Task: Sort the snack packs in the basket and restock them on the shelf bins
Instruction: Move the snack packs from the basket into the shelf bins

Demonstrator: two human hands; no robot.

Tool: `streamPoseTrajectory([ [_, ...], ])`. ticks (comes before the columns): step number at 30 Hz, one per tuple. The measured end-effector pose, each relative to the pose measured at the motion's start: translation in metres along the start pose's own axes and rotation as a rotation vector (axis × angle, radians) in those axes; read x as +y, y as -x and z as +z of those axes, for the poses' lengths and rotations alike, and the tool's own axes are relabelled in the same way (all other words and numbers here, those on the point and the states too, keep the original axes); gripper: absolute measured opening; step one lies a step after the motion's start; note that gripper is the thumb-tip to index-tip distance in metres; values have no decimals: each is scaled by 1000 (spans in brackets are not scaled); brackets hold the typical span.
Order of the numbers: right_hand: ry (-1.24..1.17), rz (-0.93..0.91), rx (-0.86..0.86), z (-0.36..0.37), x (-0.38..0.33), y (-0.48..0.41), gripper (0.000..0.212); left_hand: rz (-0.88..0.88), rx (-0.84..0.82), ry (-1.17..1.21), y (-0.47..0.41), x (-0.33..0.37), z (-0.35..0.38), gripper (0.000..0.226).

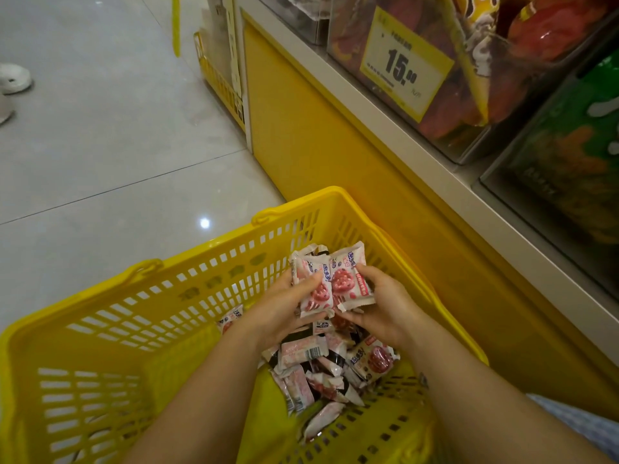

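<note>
A yellow plastic basket (187, 286) stands on the floor against the shelf unit. Several pink-and-white snack packs (313, 363) lie heaped in its right part. My left hand (278, 313) and my right hand (385, 306) are over the heap, together gripping a bunch of pink-and-white strawberry packs (335, 279). Each hand has its fingers curled round one side of the bunch. Clear shelf bins (469, 95) hold red and orange packs at the upper right.
A yellow price tag (405, 65) reading 15.80 hangs on the front of a bin. A bin of green packs (576, 155) stands further right. The yellow shelf base (318, 135) runs beside the basket. Grey floor tiles (100, 145) spread to the left; someone's white shoe (13, 78) is at the far left.
</note>
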State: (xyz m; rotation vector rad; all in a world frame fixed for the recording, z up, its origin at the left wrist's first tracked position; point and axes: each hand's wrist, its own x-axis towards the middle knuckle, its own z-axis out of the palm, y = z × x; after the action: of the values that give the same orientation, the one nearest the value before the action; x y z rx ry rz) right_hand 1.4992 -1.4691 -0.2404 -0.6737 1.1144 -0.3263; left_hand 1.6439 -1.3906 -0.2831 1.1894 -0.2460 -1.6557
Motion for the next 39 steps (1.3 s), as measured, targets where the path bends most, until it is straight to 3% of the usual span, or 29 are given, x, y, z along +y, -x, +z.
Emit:
streamPoseTrajectory([
  [4,198,-48,-1,1,-4,2,23,49,58,-7,-3,1,2,33],
  [7,160,-98,47,-1,-8,2,32,94,173,32,-5,4,-2,28],
  [9,148,-108,-14,-1,-9,3,25,120,199,16,-4,6,-4,31],
  [12,178,-110,-84,6,-6,4,15,126,127,-46,2,8,1,41],
  [20,269,-18,-63,3,-10,6,33,5,39,-151,-2,11,19,34],
  [22,378,1,-45,-4,-16,6,33,-20,40,-244,-1,13,7,49],
  [24,657,-5,-26,-11,-19,9,27,-4,135,-544,2,16,-9,61],
  [27,1109,-28,-85,-14,-17,13,25,36,274,-969,3,16,-27,54],
  [31,1452,-142,-172,-6,0,8,46,84,243,-956,2,13,-32,26],
  [36,1547,-344,-205,3,6,1,59,133,43,-921,2,28,-27,15],
  [39,1574,-443,-216,5,7,0,61,109,-72,-891,2,30,-22,20],
])
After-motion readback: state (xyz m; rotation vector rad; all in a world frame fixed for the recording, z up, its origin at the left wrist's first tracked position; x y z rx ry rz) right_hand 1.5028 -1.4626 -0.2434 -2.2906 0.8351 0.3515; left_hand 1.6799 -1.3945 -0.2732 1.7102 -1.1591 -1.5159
